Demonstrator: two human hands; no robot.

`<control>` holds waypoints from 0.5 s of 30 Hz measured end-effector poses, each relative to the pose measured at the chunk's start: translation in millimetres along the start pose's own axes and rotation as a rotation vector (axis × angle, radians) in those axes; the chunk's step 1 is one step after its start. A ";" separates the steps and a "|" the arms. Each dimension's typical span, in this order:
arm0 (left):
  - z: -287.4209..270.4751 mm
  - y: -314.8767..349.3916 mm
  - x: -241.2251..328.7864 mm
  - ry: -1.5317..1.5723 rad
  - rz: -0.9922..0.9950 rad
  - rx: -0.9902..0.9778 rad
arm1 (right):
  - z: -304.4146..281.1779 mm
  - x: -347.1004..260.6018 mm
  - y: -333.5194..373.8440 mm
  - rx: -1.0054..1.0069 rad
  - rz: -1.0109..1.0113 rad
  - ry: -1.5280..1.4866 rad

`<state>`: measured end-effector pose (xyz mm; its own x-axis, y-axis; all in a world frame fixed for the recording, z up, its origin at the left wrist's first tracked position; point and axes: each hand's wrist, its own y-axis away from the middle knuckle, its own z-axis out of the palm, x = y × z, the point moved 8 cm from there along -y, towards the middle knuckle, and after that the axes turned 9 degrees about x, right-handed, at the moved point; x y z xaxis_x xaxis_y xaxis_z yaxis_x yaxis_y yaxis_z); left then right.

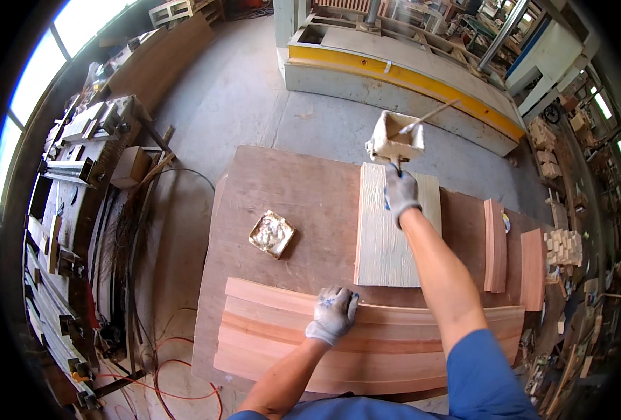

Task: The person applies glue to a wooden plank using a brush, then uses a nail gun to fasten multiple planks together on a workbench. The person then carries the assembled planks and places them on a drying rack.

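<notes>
My right hand (402, 192), in a grey work glove, is closed round the handle of a square, glue-crusted pot (386, 142). A brush (429, 114) leans inside it, its wooden handle sticking out to the right. Below the pot lies a stack of boards (389, 238) with a pale, streaked coating on top. My left hand (334, 312), gloved too, is closed over the far edge of the wooden boards (394, 350) lying side by side nearest me; its fingertips are partly hidden. Left of the coated stack sits a small square tray (273, 234) smeared with white glue.
Everything lies on a brown worktable (310, 175). Two narrow wood strips (494, 245) lie at its right. A large press with a yellow band (408, 70) stands beyond. At left is a rack with metal clamps (72, 168); an orange hose (160, 381) loops on the floor.
</notes>
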<state>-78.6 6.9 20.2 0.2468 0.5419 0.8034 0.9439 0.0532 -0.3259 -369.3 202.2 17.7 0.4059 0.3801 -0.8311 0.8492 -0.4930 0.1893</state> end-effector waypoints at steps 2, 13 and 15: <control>-12.4 2.8 -7.4 -0.021 -0.032 0.035 | -18.8 -15.5 76.9 -0.089 0.017 -0.128; 2.2 4.8 -3.4 0.010 -0.054 -0.084 | -119.1 124.4 277.7 -0.151 0.242 0.081; -4.4 4.2 -5.3 -0.002 -0.054 -0.044 | -89.2 101.5 241.9 -0.118 -0.112 0.288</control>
<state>-75.0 0.6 16.8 0.1947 0.5410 0.8182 0.9645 0.0460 -0.2599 -92.6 191.3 25.7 0.3723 0.6409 -0.6713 0.9204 -0.3480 0.1782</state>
